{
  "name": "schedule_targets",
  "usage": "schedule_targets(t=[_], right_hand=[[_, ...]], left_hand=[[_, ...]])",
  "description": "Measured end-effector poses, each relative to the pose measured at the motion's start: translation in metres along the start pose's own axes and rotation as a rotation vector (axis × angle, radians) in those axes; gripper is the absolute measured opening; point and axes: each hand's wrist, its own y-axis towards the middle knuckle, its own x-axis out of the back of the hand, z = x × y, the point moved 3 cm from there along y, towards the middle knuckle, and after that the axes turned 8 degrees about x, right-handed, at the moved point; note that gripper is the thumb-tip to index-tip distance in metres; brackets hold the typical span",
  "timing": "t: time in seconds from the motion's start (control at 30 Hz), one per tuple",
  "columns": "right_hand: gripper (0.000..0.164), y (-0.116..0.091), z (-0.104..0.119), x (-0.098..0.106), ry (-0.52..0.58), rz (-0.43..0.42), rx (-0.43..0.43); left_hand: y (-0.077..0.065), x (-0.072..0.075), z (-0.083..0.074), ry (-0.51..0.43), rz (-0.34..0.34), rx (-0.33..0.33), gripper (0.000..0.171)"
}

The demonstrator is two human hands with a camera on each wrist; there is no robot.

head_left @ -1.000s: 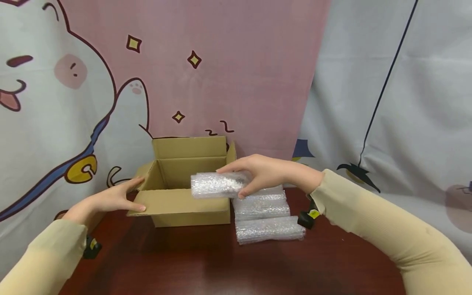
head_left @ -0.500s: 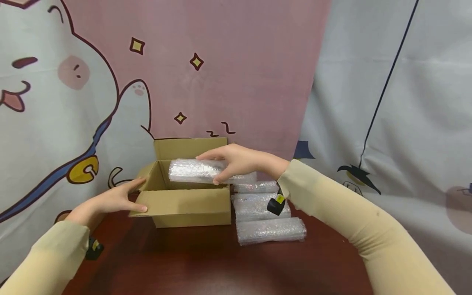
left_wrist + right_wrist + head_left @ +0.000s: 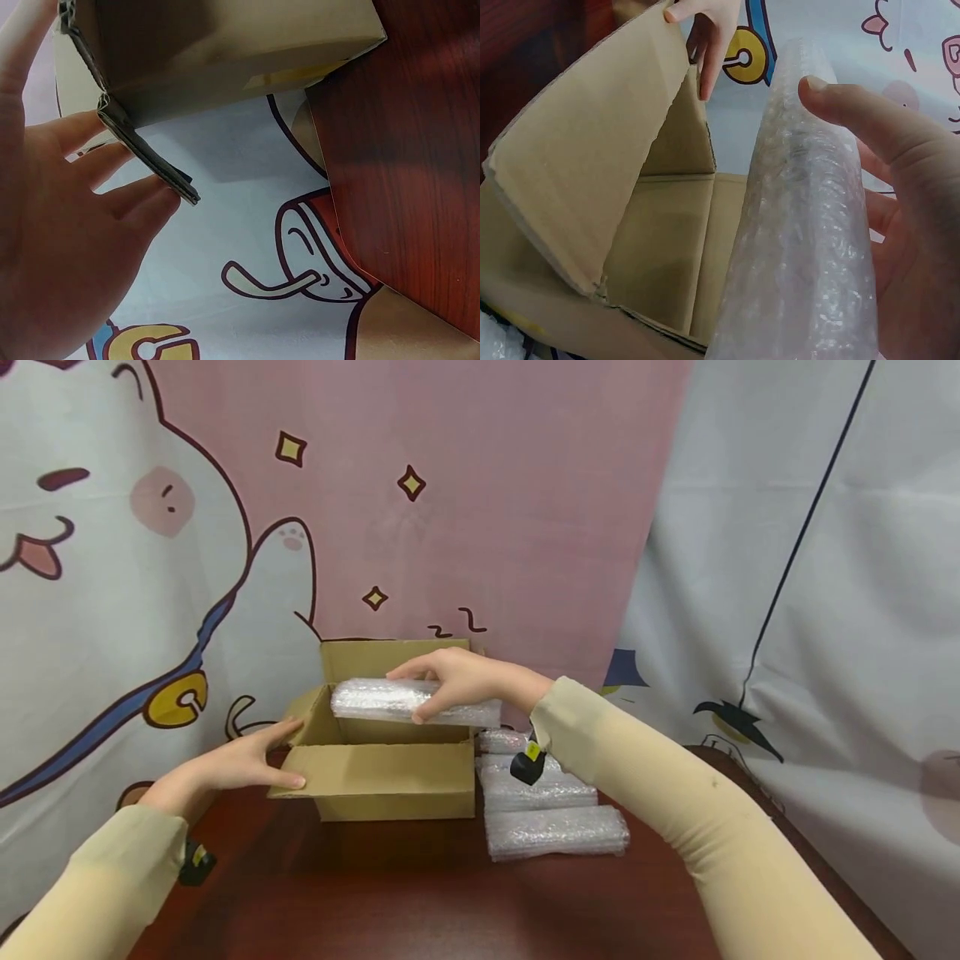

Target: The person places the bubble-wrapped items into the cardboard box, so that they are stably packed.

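Observation:
An open cardboard box [image 3: 397, 806] stands on the table with its flaps spread. My left hand [image 3: 228, 768] holds the box's flaps at the left corner. Its thumb lies on the front flap [image 3: 382, 768], and its fingers reach the left flap [image 3: 146, 150], whose edge partly hides their tips. Above the box opening, my right hand [image 3: 465, 681] grips a roll of bubble wrap [image 3: 367, 697] from above, thumb on the near side. The right wrist view shows this bubble wrap roll [image 3: 802, 210] lengthwise beside the box opening, its far fingers partly hidden.
Several more bubble wrap rolls lie right of the box, the nearest roll [image 3: 558, 832] in front. Dark reddish table [image 3: 420, 893] extends forward of the box. A printed cloth backdrop [image 3: 540, 527] hangs close behind it.
My right hand has carried the bubble wrap roll leftward and a little up, from beside the front flap to above the box opening. The left hand keeps its place on the flaps.

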Motion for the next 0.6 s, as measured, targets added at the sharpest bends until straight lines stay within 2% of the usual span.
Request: schedule_targets(t=[0.23, 0.6], right_hand=[[0.069, 0.006, 0.006, 0.005, 0.003, -0.008, 0.028], [0.071, 0.023, 0.006, 0.003, -0.031, -0.043, 0.003]], left_hand=[[0.000, 0.000, 0.000, -0.001, -0.003, 0.016, 0.101], [-0.002, -0.001, -0.006, 0.028, -0.001, 0.032, 0.100]])
